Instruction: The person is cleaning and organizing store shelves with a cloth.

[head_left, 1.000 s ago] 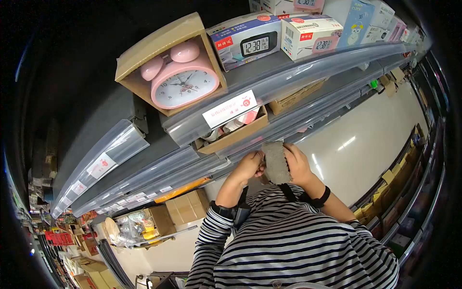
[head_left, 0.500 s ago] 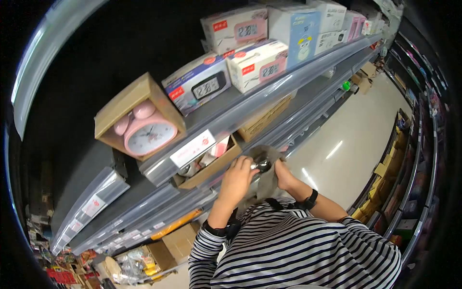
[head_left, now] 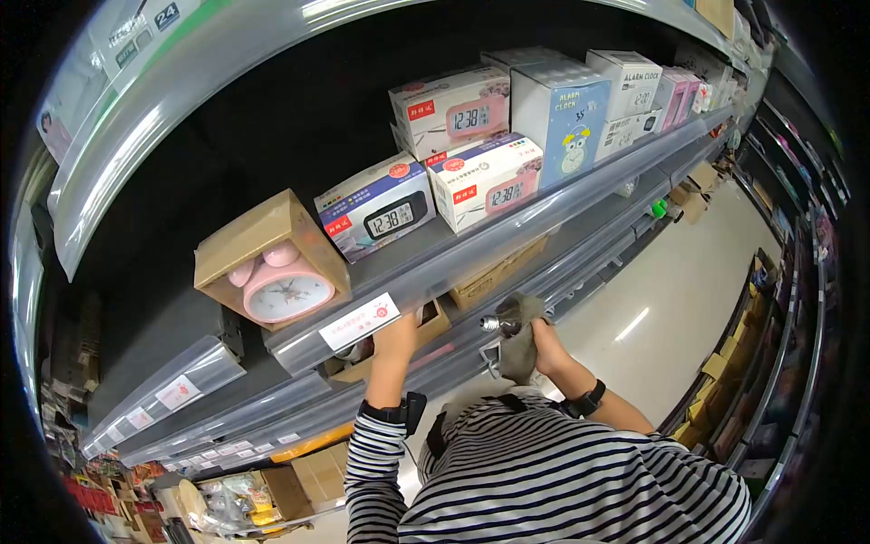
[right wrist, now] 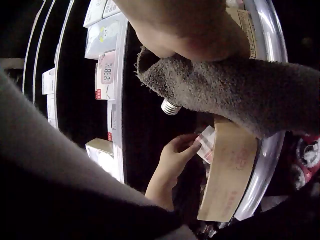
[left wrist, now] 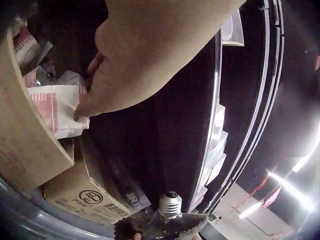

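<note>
My left hand (head_left: 395, 349) reaches into an open cardboard box (head_left: 435, 332) on the lower shelf. In the right wrist view its thumb and fingers (right wrist: 187, 145) pinch a small white-and-red carton (right wrist: 206, 145) at the box's inner side; the left wrist view shows the same carton (left wrist: 59, 107) by the fingertips. My right hand (head_left: 555, 354) grips a grey fuzzy cloth (head_left: 518, 356) in front of the shelf. A bulb's silver screw base (head_left: 490, 323) sticks out of the cloth; the cloth partly hides its glass.
On the shelf above stand a boxed pink alarm clock (head_left: 288, 295) and several clock cartons (head_left: 489, 186). A clear price rail (head_left: 544, 208) runs along that shelf's edge. Another cardboard box (left wrist: 82, 195) sits beside the open one. The aisle floor (head_left: 671, 299) lies to the right.
My left hand has left the cloth and bulb and moved left into the box, where it pinches a carton. The bulb's base now points out of the cloth. The view has shifted.
</note>
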`<state>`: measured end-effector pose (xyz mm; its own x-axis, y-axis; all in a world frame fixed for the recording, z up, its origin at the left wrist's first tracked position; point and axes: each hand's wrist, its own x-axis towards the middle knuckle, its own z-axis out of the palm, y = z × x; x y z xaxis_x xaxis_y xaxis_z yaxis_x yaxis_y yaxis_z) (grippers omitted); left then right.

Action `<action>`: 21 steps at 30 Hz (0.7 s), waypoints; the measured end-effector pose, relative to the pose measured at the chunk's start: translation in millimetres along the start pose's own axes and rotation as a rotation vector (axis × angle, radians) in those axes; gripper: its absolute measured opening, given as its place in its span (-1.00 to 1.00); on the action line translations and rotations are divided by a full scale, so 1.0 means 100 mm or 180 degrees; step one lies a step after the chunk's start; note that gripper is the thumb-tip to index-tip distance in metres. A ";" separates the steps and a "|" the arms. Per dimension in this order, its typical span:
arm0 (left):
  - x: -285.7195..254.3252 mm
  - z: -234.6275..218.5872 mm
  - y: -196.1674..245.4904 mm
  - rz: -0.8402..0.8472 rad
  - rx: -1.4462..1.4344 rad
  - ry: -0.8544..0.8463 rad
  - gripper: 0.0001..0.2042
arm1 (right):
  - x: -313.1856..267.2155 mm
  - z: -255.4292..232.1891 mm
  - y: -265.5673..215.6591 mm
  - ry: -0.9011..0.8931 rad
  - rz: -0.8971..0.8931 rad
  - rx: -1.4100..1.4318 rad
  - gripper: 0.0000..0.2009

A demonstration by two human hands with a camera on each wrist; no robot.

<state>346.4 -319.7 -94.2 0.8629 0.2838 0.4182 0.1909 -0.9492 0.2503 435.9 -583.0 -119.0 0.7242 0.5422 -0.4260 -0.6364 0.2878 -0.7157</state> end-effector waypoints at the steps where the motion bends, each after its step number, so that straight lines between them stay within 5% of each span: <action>1: 0.00 -0.01 -0.02 -0.0038 -0.0062 0.0000 -0.80 | 0.00 -0.01 0.01 0.0037 0.0051 -0.0002 -0.70; 6: -0.12 -0.37 0.06 -0.0004 0.0148 -0.0206 -0.83 | 0.03 0.02 0.17 0.0073 0.0024 0.0304 -0.73; 9: -0.26 -0.40 0.13 -0.0517 -0.0593 0.0259 -0.83 | 0.04 -0.01 0.17 0.0028 -0.0038 0.0476 -0.75; 12: -0.48 -0.22 0.14 -0.1089 -0.3030 0.0809 -0.76 | 0.01 0.05 0.19 0.0112 -0.0587 0.0299 -0.75; 13: -0.53 -0.19 0.14 -0.1105 -0.3011 0.0794 -0.76 | 0.02 0.06 0.22 0.0114 -0.0563 0.0313 -0.75; 15: -0.59 -0.15 0.17 -0.1530 -0.4358 0.0594 -0.77 | 0.04 0.07 0.28 0.0173 -0.1080 0.0069 -0.71; 20: -0.61 -0.29 0.37 -0.1681 -0.4827 0.0281 -0.81 | -0.03 0.21 0.35 0.0327 -0.1901 -0.0831 -0.59; 21: -0.63 -0.25 0.37 -0.1674 -0.4838 0.0265 -0.81 | 0.01 0.26 0.33 0.0209 -0.2413 -0.1461 -0.57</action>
<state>286.9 -369.1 -89.4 0.8186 0.5728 0.0416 -0.2187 0.2440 0.9448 408.8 -552.2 -129.2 0.9305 0.2839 0.2316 0.1793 0.1985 -0.9636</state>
